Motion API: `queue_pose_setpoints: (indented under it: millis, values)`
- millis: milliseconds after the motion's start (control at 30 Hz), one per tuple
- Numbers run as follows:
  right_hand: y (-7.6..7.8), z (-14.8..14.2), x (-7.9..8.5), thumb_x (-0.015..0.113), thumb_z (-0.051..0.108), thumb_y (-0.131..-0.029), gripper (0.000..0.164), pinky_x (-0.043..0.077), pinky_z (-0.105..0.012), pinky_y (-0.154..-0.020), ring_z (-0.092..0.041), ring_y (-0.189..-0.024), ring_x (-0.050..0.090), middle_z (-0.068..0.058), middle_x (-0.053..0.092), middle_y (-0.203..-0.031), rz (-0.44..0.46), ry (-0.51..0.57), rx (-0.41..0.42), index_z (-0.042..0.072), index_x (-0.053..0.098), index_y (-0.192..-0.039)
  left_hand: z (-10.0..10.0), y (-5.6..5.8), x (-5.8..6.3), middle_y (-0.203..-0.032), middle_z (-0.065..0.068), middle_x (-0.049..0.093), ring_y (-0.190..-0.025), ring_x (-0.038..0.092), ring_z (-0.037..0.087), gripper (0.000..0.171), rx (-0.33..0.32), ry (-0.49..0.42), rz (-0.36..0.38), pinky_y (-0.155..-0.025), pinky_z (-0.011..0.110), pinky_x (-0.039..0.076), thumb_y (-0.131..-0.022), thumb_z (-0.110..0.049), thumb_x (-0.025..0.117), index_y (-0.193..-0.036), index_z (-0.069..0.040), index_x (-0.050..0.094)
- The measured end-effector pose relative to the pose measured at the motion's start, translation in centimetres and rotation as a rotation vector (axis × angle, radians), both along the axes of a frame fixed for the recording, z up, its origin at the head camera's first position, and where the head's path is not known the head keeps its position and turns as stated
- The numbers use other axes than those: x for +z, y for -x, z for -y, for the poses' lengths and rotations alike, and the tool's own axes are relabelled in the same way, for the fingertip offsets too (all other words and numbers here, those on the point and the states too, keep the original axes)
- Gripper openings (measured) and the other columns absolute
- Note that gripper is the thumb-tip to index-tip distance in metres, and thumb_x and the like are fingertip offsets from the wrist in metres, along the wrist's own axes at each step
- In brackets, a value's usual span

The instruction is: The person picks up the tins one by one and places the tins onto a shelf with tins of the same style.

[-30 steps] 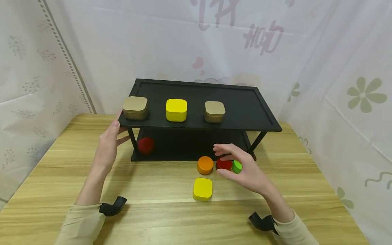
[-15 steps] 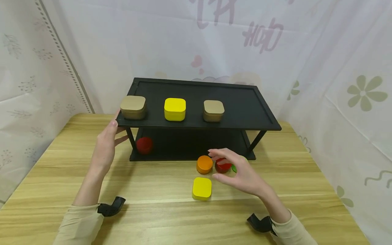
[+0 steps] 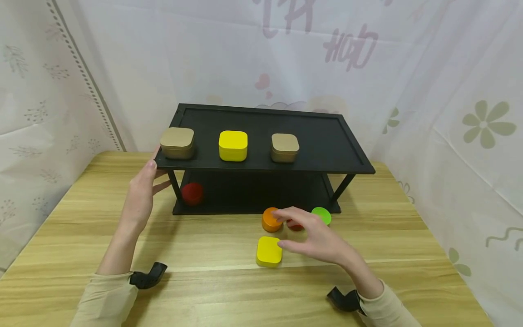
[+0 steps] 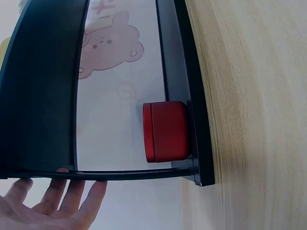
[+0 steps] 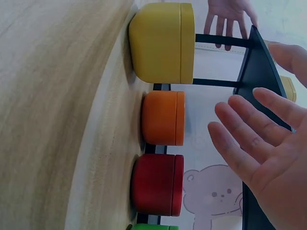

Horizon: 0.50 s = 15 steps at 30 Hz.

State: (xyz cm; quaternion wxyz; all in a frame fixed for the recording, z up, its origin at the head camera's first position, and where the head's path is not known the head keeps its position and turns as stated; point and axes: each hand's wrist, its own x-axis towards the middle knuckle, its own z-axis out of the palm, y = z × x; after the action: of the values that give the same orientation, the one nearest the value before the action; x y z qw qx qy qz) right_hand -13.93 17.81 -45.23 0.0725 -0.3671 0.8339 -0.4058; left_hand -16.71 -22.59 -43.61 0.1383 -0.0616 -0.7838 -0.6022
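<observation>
My left hand (image 3: 140, 195) touches the left end of a black two-tier shelf (image 3: 261, 129); in the left wrist view its fairly straight fingers (image 4: 72, 196) meet the side frame. My right hand (image 3: 320, 238) hovers with relaxed, spread fingers and holds nothing. Its thumb is near a square yellow tin (image 3: 268, 252) on the table. The fingers partly cover a round red tin (image 3: 295, 225) and reach over the edge of a round orange tin (image 3: 269, 220). In the right wrist view the fingers (image 5: 244, 139) are apart from these tins. A green tin (image 3: 322, 215) stands right of the red one.
On the upper tier stand a left beige tin (image 3: 178, 143), a yellow tin (image 3: 233, 146) and a second beige tin (image 3: 284, 148). Another red tin (image 4: 168, 132) sits at the left end of the lower tier. A patterned white cloth (image 3: 229, 54) hangs behind the wooden table (image 3: 204, 290).
My right hand has moved left and slightly down, from over the red and green tins toward the square yellow tin, uncovering the green one. The left hand stays at the shelf.
</observation>
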Motion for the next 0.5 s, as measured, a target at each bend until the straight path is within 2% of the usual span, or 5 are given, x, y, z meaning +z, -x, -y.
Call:
queue_pose_setpoints:
  millis: [233, 500]
  values:
    - [0.01, 0.26, -0.52, 0.08, 0.017, -0.09, 0.058, 0.06, -0.043, -0.099, -0.026, -0.121, 0.064, -0.008, 0.066, -0.137, -0.036, -0.072, 0.028, 0.008, 0.058, -0.143, -0.01, -0.02, -0.03, -0.167, -0.004, 0.038, -0.122, 0.053, -0.001, 0.048, 0.0, 0.011, -0.008, -0.091, 0.008, 0.053, -0.113, -0.043, 0.024, -0.16, -0.037, 0.032]
    - [-0.06, 0.55, -1.05, 0.08, 0.027, -0.091, 0.059, 0.058, -0.041, -0.103, -0.023, -0.122, 0.064, -0.006, 0.067, -0.139, 0.019, -0.136, 0.05, 0.01, 0.058, -0.143, -0.06, 0.03, -0.01, -0.167, -0.004, 0.038, -0.123, 0.054, 0.0, 0.048, -0.006, 0.007, -0.016, -0.091, 0.008, 0.053, -0.113, -0.042, 0.024, -0.16, -0.036, 0.032]
